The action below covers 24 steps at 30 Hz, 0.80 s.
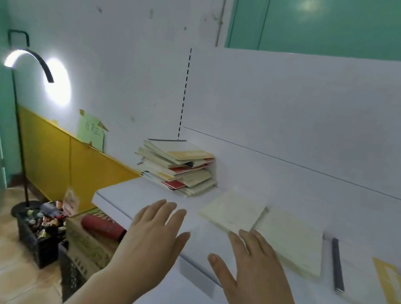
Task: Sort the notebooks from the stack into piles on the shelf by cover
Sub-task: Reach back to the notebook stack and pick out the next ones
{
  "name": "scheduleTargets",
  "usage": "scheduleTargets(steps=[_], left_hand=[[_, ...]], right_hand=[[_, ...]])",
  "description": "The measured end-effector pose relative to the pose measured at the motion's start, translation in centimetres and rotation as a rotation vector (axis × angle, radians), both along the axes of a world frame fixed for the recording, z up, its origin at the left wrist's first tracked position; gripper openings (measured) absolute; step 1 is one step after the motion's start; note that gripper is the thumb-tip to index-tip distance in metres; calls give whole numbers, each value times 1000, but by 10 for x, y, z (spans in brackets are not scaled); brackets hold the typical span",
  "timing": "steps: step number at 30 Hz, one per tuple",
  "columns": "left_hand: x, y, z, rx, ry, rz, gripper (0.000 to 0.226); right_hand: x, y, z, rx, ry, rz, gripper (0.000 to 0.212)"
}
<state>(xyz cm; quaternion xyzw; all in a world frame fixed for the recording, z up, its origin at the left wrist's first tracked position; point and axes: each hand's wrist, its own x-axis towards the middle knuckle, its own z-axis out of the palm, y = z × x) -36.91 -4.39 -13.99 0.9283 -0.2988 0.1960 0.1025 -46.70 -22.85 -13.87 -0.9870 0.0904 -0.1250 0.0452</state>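
White shelf [119,193] carried the unsorted notebook stack [179,165] at its far left; cream notebooks [233,212] lay sorted rightward; left hand [155,234] and right hand [247,267] hovered spread, holding nothing, apparently ready for the next pick.

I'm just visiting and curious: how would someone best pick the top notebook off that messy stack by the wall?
Probably by its front right corner, the yellow-banded end facing the hands. The top notebook lies flat on the stack, its far dark-bound edge near the wall, so reaching from the front, thumb on the cover and fingers under the overhanging edge, looks easiest. Both the left hand and right hand are open and empty.
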Motion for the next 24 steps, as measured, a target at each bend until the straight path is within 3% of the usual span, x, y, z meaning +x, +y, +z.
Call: scheduleTargets(steps=[11,18,22,24], left_hand=[[147,22,21,-73,-53,15,62],[248,5,52,15,-117,12,89],[290,-6,54,159,-61,-40,110],[305,-9,56,198,-64,-119,108]], right_hand=[[164,11,19,32,-196,18,73],[266,-8,53,270,-267,-63,55],[302,-6,54,275,-193,-173,57],[317,-4,56,274,-181,-242,59]])
